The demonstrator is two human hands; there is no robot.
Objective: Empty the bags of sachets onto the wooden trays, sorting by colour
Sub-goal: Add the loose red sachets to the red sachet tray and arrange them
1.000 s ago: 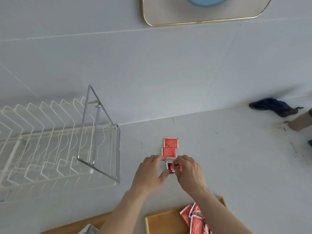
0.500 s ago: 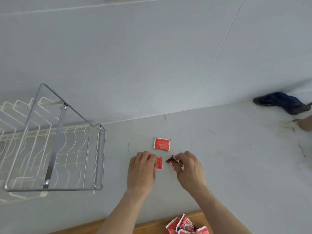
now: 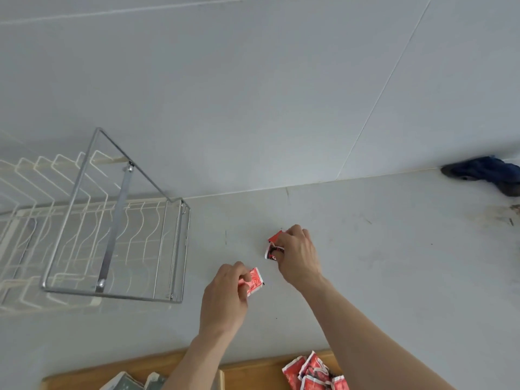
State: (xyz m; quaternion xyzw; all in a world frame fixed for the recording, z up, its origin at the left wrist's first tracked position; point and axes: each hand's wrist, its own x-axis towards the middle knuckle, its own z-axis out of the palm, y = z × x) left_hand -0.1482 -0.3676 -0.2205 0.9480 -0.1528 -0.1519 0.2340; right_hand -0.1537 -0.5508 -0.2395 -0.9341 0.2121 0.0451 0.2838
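Since half a second ago our hands have drawn apart: our left hand [image 3: 225,299] has pulled back toward us with one red sachet [image 3: 254,280], and our right hand [image 3: 297,256] has reached farther out along the counter [image 3: 394,263], where the far sachet lay.

Our left fingers [image 3: 244,277] are pinched on the near sachet, which sticks out to the right of the thumb. We cannot tell whether it is lifted or just pressed to the counter. Our right hand is closed on a crumpled sachet [image 3: 271,252] low in the grip, and its fingertips [image 3: 289,230] cover another red one [image 3: 276,237], of which only a corner shows; whether that one is already gripped we cannot tell.

These sachets look light and thin, flat foil or plastic that bends and creases easily, as the crumpled one shows. We judge them slick on the face and hard to lift flat off a smooth counter, so an edge or corner is the place to pinch, or we slide one until a nail gets under. They should take a firm squeeze, though a hard one at the seam could burst it.

Nearer to us, the right wooden tray [image 3: 253,374] already holds a heap of red sachets [image 3: 312,374], and we take it that these three belong there. The left tray [image 3: 112,371] holds paler, greenish packets [image 3: 126,384]. A wire rack [image 3: 112,220] stands at the left, well clear, and a dark cloth [image 3: 486,171] lies at the far right against the wall.
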